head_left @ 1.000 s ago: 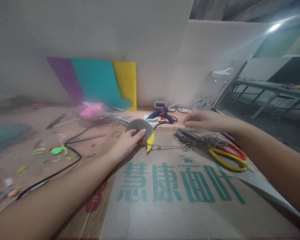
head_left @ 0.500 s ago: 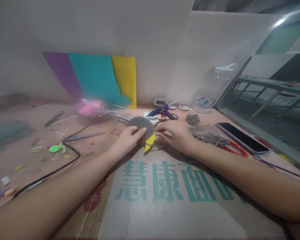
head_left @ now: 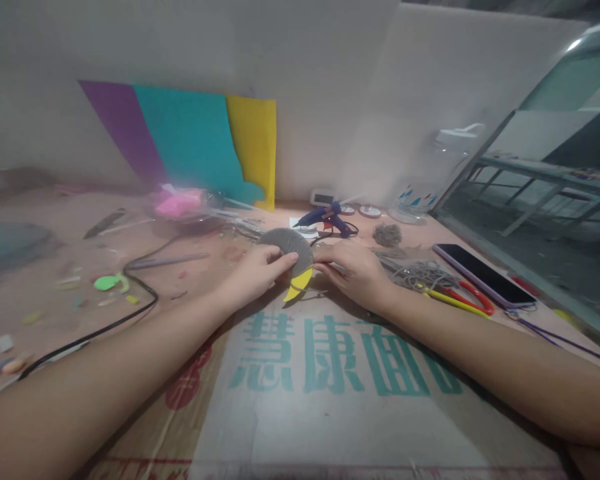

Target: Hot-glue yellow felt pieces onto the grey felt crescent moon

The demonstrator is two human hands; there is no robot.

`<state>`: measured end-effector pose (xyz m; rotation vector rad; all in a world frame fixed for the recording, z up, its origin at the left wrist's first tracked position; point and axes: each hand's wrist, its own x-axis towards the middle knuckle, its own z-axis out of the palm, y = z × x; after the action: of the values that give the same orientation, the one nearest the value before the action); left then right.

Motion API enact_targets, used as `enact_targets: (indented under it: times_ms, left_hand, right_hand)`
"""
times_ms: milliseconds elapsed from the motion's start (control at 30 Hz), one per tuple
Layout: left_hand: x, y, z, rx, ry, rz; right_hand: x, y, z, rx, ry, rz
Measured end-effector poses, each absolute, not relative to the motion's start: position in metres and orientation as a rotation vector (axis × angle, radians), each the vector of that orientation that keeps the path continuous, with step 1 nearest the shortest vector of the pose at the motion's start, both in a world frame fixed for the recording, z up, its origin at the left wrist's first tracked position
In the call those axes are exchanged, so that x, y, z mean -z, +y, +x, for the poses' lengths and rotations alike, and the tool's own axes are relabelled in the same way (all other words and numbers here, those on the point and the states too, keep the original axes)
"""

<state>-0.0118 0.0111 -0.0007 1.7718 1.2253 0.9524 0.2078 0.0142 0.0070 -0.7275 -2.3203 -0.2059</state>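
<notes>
Yarn-wrapped crescent (head_left: 294, 245), grey and curved, held just in front of the blue glue gun (head_left: 317, 215), on the side nearer me. Its lower end is a smooth, bright yellow point (head_left: 299, 285) crossed by a thin strand; the rest is covered in closely laid, ribbed windings.

My left hand (head_left: 253, 272) has a closed grip on the crescent, thumb flat across the front and fingers behind, probably so the windings cannot slip. My right hand (head_left: 355, 273) is at the opposite edge, its grip narrow, fingertips drawn together beside the grey curve. They may be guiding yarn, but I cannot tell whether they pinch any.

Under my forearms, nearer me than the glue gun, lies flat cardboard (head_left: 325, 433) with green printed characters, perhaps there to protect the pink desk (head_left: 420, 235). The glue gun's nozzle points left above a scrap of white paper (head_left: 307, 232), which looks meant for drips.

Right of the glue gun sits a fuzzy grey yarn ball (head_left: 387, 234). Farther right and nearer me are tangled loose yarn (head_left: 423, 275), scissors (head_left: 460, 302) with red and yellow handles, and a glossy black phone (head_left: 485, 273). Behind the glue gun, to its left, a smooth purple, teal and yellow sheet (head_left: 195, 140) leans upright against the pale wall (head_left: 325, 93).
</notes>
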Motion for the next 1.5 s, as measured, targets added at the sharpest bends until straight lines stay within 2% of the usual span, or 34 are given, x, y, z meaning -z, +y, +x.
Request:
enact_targets:
  times_ms: [433,767,1500]
  left_hand:
    - [0.003,0.0121,-0.0124,-0.887,1.246,1.75]
    - [-0.0029,0.008,-0.0092,-1.008,1.287,1.756]
    - [0.0017,0.0098,-0.0097,-0.873,1.356,1.846]
  right_hand:
    - [-0.0053,0.0137,0.2067,0.285,-2.296,-0.743]
    - [-0.007,0.0086,0.2091,0.117,-2.266,-0.804]
    - [-0.005,0.0089,0.2054,0.334,-2.314,-0.593]
